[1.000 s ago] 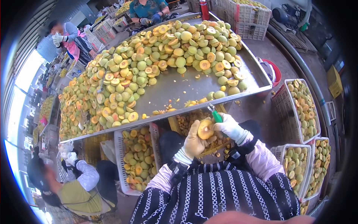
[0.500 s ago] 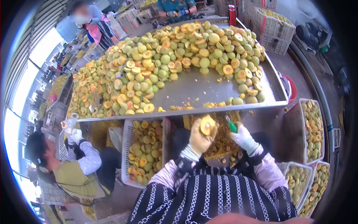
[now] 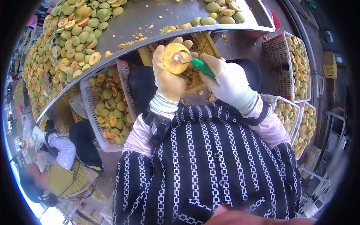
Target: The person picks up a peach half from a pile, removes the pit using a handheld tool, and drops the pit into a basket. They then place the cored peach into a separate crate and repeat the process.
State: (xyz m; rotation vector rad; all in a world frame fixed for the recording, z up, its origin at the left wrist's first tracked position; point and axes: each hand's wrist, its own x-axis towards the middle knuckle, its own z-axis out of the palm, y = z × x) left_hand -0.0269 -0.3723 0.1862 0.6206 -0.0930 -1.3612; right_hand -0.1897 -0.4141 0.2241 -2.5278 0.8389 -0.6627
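Observation:
My left hand (image 3: 169, 80), in a tan-palmed glove, is closed around a halved yellow peach (image 3: 172, 56) with its cut face up. In my gloved right hand (image 3: 229, 79) is a pitting knife with a green handle (image 3: 203, 68). Its curved metal loop rests against the peach's centre, around the pit area. Below both hands sits a yellow crate (image 3: 208, 43) containing scraps and pits. Just beyond them runs the metal rim of the work table (image 3: 150, 39), with peach halves piled on it.
A white crate of peach halves (image 3: 90, 112) stands to my left. More filled crates (image 3: 279, 63) are stacked on the right. A co-worker (image 3: 67, 165) in grey sleeves sits at the lower left. A red bucket (image 3: 275, 17) stands past the table's right corner.
My view has tilted down and shifted. The pitting knife, apart from the peach half before, now touches its cut face; my hands have come together.

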